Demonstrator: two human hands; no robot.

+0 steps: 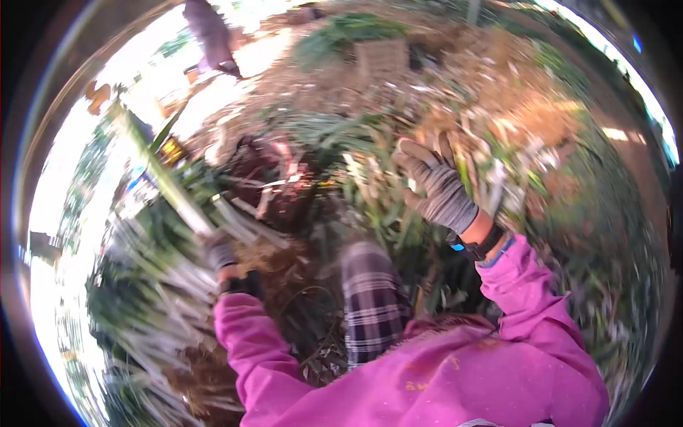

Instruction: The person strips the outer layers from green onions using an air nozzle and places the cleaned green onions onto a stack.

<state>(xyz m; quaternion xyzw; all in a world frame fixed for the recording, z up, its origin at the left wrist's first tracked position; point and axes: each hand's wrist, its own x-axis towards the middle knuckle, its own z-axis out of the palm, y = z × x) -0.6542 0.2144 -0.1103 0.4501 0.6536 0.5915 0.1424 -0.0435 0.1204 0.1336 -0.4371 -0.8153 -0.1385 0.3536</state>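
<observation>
My left hand (219, 253), in a grey glove and blurred by motion, is closed around the white lower end of a long leek (172, 188). The leek slants up and to the left, its green part pointing away from me. Below that hand lies a pile of leeks (171, 302) with white stalks and dark green leaves. My right hand (437, 186), also gloved, is raised with its fingers apart and partly bent, and nothing shows in it. Behind and beneath it is a heap of stripped leaves and stalks (370, 192). Whether the hand touches them I cannot tell.
A dark reddish bundle or bag (274, 178) lies ahead between my hands. Farther off stand a light brown crate (382, 58) and a mound of green leaves (348, 35). Another person (210, 35) is at the upper left. My plaid-covered knee (371, 285) is in front.
</observation>
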